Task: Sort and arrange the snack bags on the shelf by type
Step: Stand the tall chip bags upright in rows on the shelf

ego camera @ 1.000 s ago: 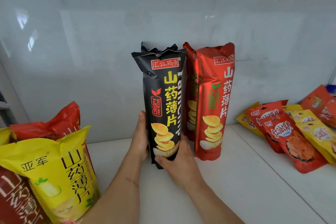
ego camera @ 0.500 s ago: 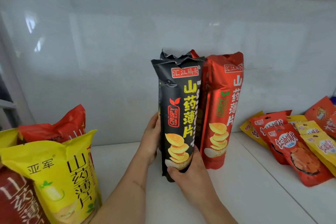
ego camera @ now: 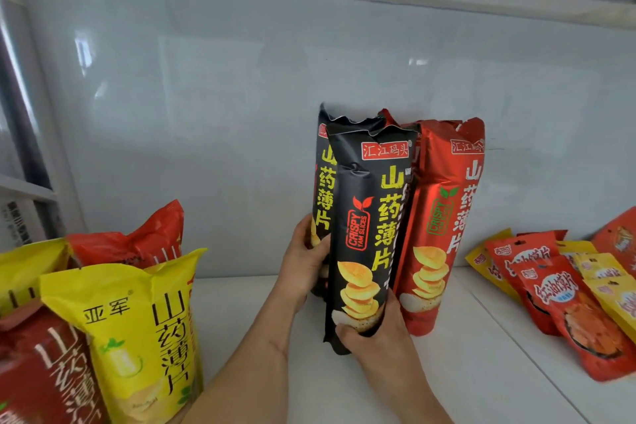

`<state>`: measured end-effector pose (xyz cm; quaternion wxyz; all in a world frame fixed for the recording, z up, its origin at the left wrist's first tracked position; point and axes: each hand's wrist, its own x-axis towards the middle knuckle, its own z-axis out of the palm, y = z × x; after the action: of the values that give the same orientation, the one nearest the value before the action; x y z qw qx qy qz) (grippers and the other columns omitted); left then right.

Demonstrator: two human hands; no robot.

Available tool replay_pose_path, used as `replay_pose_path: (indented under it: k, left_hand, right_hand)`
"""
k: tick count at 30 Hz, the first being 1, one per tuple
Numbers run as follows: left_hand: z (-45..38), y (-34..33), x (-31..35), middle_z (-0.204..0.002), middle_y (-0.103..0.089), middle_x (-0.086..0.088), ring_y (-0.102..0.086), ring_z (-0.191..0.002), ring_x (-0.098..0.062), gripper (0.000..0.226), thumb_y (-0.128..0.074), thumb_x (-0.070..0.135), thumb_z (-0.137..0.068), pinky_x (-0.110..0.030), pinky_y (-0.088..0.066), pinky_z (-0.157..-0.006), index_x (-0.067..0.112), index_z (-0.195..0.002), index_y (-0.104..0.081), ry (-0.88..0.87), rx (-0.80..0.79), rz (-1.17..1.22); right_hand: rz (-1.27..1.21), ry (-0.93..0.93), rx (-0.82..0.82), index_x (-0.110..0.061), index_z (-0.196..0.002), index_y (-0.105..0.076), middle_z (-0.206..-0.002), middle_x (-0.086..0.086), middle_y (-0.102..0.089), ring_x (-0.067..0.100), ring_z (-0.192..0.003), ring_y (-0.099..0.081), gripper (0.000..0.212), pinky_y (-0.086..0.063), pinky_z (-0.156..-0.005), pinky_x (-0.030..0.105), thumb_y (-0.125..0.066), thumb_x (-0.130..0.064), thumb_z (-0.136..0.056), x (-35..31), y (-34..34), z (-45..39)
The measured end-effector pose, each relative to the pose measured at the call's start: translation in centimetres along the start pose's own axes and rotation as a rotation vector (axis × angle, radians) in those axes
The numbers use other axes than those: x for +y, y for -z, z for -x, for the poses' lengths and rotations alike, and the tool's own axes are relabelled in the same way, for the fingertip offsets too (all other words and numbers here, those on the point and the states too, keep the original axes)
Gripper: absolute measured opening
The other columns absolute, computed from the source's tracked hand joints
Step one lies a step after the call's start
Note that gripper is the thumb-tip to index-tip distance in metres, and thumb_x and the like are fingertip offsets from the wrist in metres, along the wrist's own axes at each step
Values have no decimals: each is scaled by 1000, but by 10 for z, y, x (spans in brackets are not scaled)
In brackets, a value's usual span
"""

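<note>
Soft daylight, wall glare, edge distortion

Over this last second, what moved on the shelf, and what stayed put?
A second black bag now shows behind the front black bag; earlier only its top peeked out. The left hand grips it, the right hand keeps gripping the front bag's base. Both black bags remain beside the tall red bags. The yellow bag and small red and yellow packets stayed put.
</note>
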<state>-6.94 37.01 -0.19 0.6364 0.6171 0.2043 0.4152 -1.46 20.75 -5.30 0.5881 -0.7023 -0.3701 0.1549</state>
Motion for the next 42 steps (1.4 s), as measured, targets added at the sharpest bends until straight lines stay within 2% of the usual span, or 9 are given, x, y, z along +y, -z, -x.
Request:
replay_pose_path:
  k: [4, 9, 16, 19, 24, 29, 35, 39, 42]
  left_hand:
    - [10, -1, 7, -138, -58, 7, -62, -121, -9, 94, -66, 81, -70, -39, -51, -106, 33, -147, -41, 26, 33, -28]
    - [22, 2, 13, -114, -72, 22, -66, -103, 10, 60, -36, 64, -90, -3, -49, -73, 32, -137, -54, -2, -65, -33]
    - [37, 2, 8, -133, -66, 7, -63, -121, -7, 115, -54, 100, -52, -17, -52, -88, 30, -142, -46, -53, -47, -52]
    - [45, 2, 8, -133, -61, 15, -62, -118, 2, 115, -58, 100, -43, -15, -53, -86, 37, -138, -40, -55, -73, -70]
    - [53, 1, 6, -143, -42, 24, -45, -137, -3, 150, -64, 99, -35, -30, -39, -114, 30, -157, -12, -49, -94, -120]
    - [56, -8, 3, -127, -40, 36, -50, -103, 32, 119, -73, 66, -52, -1, -45, -81, 36, -151, -12, -80, -76, -159]
    - [48, -7, -3, -130, -44, 31, -54, -115, 15, 115, -71, 63, -55, -17, -48, -97, 37, -152, -17, -57, -30, -148]
    - [43, -5, -4, -139, -46, 17, -53, -125, 1, 120, -74, 63, -54, -30, -47, -106, 32, -156, -18, -34, -16, -153]
    - [43, -5, -5, -135, -49, 22, -54, -126, 0, 115, -77, 58, -53, -31, -48, -106, 38, -151, -21, -21, -40, -167]
  right_hand:
    - [-1, 15, -12, -46, -137, -36, -129, -22, -57, 0, -119, -55, 91, -49, -99, 27, -80, -45, -58, 1, 2, 0]
    - [33, 0, -22, -44, -143, -31, -134, -19, -54, 5, -125, -51, 99, -49, -103, 35, -79, -48, -57, 2, 3, 0]
    - [55, 20, -23, -46, -140, -34, -132, -20, -54, 5, -125, -51, 92, -49, -103, 37, -79, -45, -60, 2, 3, 1]
    - [60, 37, -24, -47, -138, -35, -130, -21, -55, 2, -122, -53, 87, -51, -100, 35, -79, -43, -63, 1, 3, 2]
    - [75, 48, 1, -44, -141, -33, -131, -22, -56, 0, -120, -54, 87, -52, -97, 31, -79, -45, -66, 1, 1, 3]
    - [72, 23, 49, -37, -140, -34, -127, -20, -57, 1, -111, -59, 84, -50, -74, 11, -81, -42, -70, -1, -2, 2]
    - [129, 27, 95, -38, -139, -38, -130, -19, -57, 3, -116, -57, 86, -54, -93, 32, -71, -63, -63, 2, -11, -5]
    - [199, 38, 120, -34, -144, -33, -134, -15, -55, 8, -119, -56, 92, -54, -93, 33, -66, -68, -65, 0, -17, -9]
    - [235, 41, 137, -34, -145, -32, -135, -15, -55, 8, -118, -56, 89, -54, -90, 31, -68, -64, -70, -1, -19, -10]
